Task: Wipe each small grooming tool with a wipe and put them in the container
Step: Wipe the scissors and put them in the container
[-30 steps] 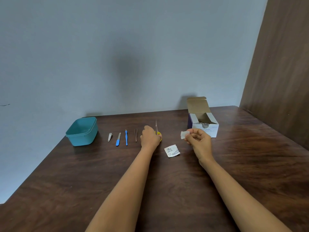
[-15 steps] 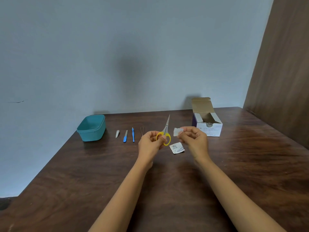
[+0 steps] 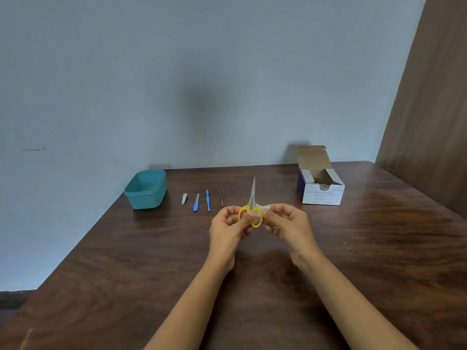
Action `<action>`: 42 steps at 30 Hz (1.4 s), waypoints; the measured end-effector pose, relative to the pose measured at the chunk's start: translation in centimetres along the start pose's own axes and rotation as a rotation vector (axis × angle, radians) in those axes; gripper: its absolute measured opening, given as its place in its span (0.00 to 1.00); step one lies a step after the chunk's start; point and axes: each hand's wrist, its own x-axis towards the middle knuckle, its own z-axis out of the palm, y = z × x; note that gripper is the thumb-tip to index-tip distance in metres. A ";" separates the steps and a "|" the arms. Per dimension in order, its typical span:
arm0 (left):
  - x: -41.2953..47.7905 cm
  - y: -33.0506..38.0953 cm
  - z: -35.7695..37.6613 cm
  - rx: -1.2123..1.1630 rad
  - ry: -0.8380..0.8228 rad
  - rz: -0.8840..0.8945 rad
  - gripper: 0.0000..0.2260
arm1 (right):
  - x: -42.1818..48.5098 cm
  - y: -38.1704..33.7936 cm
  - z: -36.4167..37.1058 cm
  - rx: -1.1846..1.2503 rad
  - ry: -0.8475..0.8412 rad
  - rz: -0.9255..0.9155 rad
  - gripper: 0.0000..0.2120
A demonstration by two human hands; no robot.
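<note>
Scissors [image 3: 252,198] between both hands, left hand [image 3: 228,227] gripping handles, right hand [image 3: 288,224] pressing wipe [image 3: 262,207]

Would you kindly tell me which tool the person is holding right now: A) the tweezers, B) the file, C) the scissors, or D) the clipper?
C: the left hand grips the yellow-handled scissors while the right hand holds a wipe against them; the tweezers, clipper and file lie on the table.
</note>
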 end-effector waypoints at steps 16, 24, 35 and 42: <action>0.0 0.1 -0.2 0.055 -0.011 -0.008 0.09 | 0.0 -0.4 -0.8 0.049 -0.124 0.186 0.04; 0.2 1.1 -0.4 -0.104 0.001 -0.088 0.07 | 0.4 -1.1 -1.1 0.148 -0.192 0.284 0.08; 1.4 1.7 -2.1 -0.182 0.195 -0.023 0.04 | 0.4 -1.1 -1.6 -0.054 -0.380 0.491 0.06; 1.8 1.7 -2.4 0.145 0.140 0.143 0.05 | 0.0 -1.4 -1.7 -0.106 -0.441 0.598 0.05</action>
